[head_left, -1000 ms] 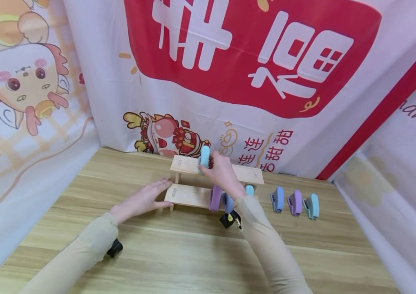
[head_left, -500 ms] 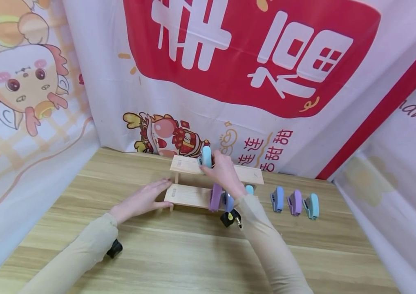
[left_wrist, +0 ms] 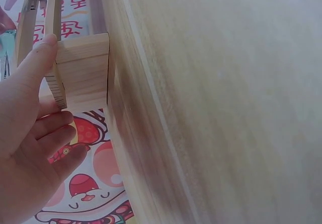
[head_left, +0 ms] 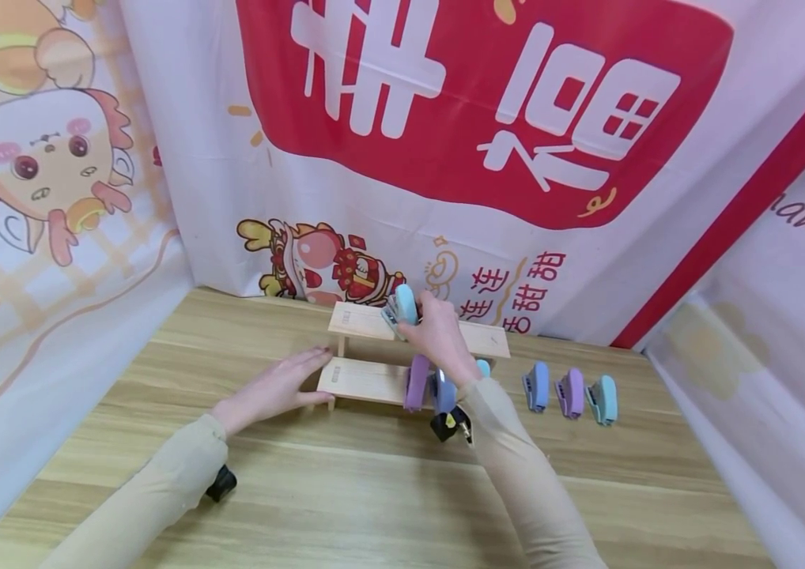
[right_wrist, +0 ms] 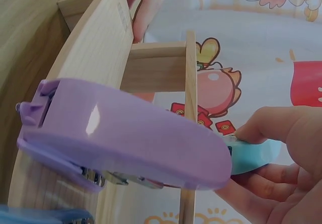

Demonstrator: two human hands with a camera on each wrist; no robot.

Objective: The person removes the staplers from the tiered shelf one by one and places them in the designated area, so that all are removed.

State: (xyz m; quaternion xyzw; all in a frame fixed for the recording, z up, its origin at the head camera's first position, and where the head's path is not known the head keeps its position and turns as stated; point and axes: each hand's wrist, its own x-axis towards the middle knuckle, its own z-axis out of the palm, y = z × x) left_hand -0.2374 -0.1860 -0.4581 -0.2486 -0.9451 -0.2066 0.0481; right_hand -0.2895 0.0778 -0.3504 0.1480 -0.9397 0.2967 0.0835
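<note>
A two-tier wooden shelf [head_left: 367,381] stands on the table. At its left end my left hand [head_left: 274,389] touches the lower board, fingers extended and thumb at the front edge; the left wrist view shows the thumb [left_wrist: 43,58] against the wood. My right hand [head_left: 438,330] holds a teal stapler [head_left: 406,305], tilted, at the upper board; whether it touches the board I cannot tell. Its grip appears in the right wrist view around the teal stapler [right_wrist: 251,156]. On the lower board sit a purple stapler [head_left: 417,382], a blue stapler [head_left: 444,391] and a partly hidden teal stapler [head_left: 484,367].
Right of the shelf, a blue stapler [head_left: 536,386], a purple stapler [head_left: 571,393] and a teal stapler [head_left: 603,400] stand in a row on the wooden table [head_left: 345,506]. A printed cloth [head_left: 374,190] hangs close behind the shelf.
The teal stapler in my right hand has tilted and shifted slightly right along the upper board. My left hand stays at the shelf's end.
</note>
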